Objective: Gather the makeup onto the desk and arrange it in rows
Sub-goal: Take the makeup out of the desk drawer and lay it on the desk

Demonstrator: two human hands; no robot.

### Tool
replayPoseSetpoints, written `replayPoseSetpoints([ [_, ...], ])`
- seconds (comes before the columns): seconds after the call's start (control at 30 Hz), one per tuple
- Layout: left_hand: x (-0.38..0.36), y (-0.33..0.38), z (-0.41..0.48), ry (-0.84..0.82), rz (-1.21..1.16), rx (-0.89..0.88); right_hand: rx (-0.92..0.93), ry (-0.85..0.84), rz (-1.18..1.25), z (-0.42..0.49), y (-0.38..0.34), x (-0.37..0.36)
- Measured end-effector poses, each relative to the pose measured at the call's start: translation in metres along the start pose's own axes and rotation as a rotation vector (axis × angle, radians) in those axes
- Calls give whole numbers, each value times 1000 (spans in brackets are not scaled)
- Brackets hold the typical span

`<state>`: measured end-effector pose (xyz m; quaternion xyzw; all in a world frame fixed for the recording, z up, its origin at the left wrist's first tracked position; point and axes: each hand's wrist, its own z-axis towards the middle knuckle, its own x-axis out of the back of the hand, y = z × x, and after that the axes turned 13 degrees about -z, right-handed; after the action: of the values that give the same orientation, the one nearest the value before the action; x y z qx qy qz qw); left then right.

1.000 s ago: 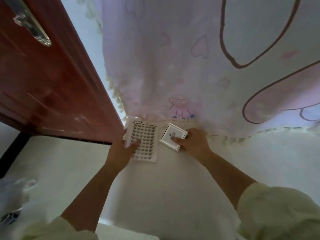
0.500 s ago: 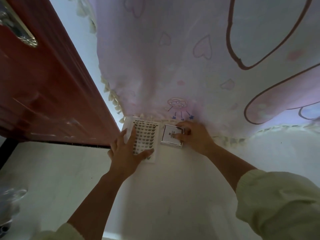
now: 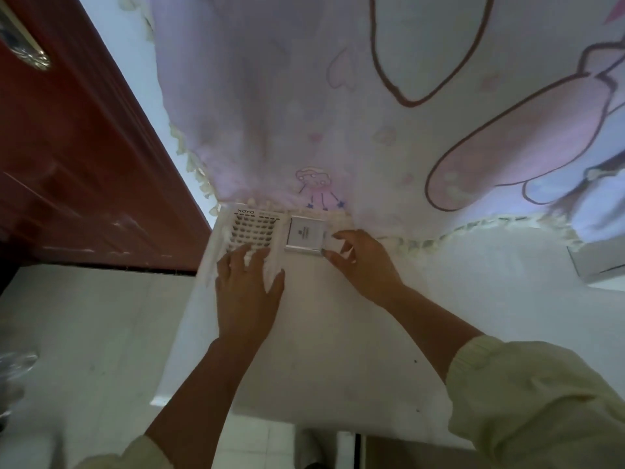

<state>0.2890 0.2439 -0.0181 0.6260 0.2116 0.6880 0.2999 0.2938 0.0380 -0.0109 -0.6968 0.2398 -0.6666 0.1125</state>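
Head view. Step in hand: alignment of the first row at the far left corner of the worktop [image 3: 304,350].

1. The lash tray [image 3: 252,228] lies flat at the worktop's far edge, its top touching the fringe of the hanging pink cloth [image 3: 287,96]. The small square case [image 3: 306,233] lies just to its right, side against side.
2. The left hand [image 3: 248,286] lies flat on the near part of the lash tray. Its fingers [image 3: 236,262] are straight and spread; they press down and grip nothing.
3. The right hand [image 3: 365,262] is at the right side of the small square case. Its fingers [image 3: 338,235] are bent, one tip at the case's right edge and the thumb at the near right corner. Whether they pinch the case or only push it cannot be told.
4. A red-brown door [image 3: 84,164] stands left of the worktop. A pale box [image 3: 595,262] sits at the right margin, well apart from both items.

Judgement: two items are placed; the task is at an early stage. The next move calls for squaring the near edges of both items, then lifting both hands straight up so that neither item shifts, before the next piece is fetched.
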Motion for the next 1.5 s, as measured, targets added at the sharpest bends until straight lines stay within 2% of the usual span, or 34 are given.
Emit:
replayPoseSetpoints([
  [0.2, -32, 62, -83, -75, -65, -79, -12, -45, -34, -94, 39, 29],
  [0.43, -80, 139, -217, -226, -172, -25, -55, -103, -67, -232, 126, 63],
  [0.53, -105, 167, -269, -332, -123, -135, -71, -157, -101, -280, 168, 73],
  [0.6, -125, 181, -304, -439, -99, -159, -87, -137, -97, -311, 198, 74],
  [0.67, -145, 190, -332, -548, -85, -109, -129, -135, -115, -340, 224, 70],
  [0.8, -178, 194, -364, -739, -54, 78, -252, -261, -114, -384, 269, 53],
  [1.03, -243, 197, -370, -869, -8, 191, -479, -203, -83, -383, 335, 33],
  [1.2, -286, 202, -377, -807, 65, 187, -493, -235, -99, -361, 361, 13],
  [1.33, -309, 204, -380, -784, 88, 244, -451, -317, -251, -350, 369, 5],
  [1.5, -324, 201, -376, -802, 210, 216, -425, -287, -184, -344, 379, 3],
])
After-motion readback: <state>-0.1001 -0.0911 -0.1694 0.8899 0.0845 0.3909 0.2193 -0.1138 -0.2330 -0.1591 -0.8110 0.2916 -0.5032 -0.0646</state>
